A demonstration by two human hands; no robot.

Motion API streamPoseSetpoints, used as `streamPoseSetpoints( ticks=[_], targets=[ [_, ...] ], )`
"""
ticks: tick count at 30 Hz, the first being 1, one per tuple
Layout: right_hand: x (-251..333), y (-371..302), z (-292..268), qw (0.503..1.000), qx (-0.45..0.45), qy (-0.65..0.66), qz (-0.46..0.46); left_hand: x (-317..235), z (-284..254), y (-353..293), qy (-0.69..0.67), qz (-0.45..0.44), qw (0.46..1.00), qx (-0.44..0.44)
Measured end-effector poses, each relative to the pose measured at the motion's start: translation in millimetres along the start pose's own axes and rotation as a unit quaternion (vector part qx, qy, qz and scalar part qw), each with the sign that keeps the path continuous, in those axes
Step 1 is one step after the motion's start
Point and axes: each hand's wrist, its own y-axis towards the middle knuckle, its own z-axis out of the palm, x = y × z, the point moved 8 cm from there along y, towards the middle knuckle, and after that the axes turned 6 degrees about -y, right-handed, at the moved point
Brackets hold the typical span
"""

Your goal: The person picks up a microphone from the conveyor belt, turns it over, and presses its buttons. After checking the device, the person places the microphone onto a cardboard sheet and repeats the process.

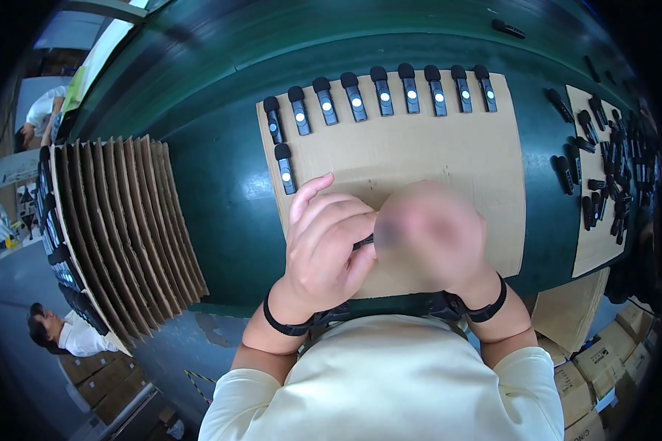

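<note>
My left hand (327, 250) is closed over the near part of a cardboard sheet (412, 158), its thumb and forefinger pinching a small black piece (362, 242). Most of that piece is hidden, so its exact kind does not show. Against it, from the other side, sits my right hand (434, 235), bent inward; a blur covers its fingers. Along the sheet's far edge stands a row of small black clip-on microphones (383, 92) with foam tops and a pale round dot. One more microphone (285, 169) lies below the row's left end.
Left on the green table (224, 176) is a long stack of upright cardboard sheets (125, 228). At right, another cardboard sheet (592, 250) bears a heap of loose black microphones (616, 173). Cardboard boxes (603, 360) stand at lower right. Another person (70, 331) is at far left.
</note>
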Motion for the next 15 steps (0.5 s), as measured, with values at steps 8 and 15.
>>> streamPoseSetpoints(
  ticks=[8,15],
  targets=[
    [1.7,0.2,2.9,0.994,-0.002,0.073,0.082,11.5,-5.2,-2.9,-0.096,-0.032,0.994,-0.036],
    [4.4,1.0,4.2,0.997,0.022,0.069,-0.019,17.6,-5.3,-3.7,-0.166,-0.058,0.983,-0.042]
  ],
)
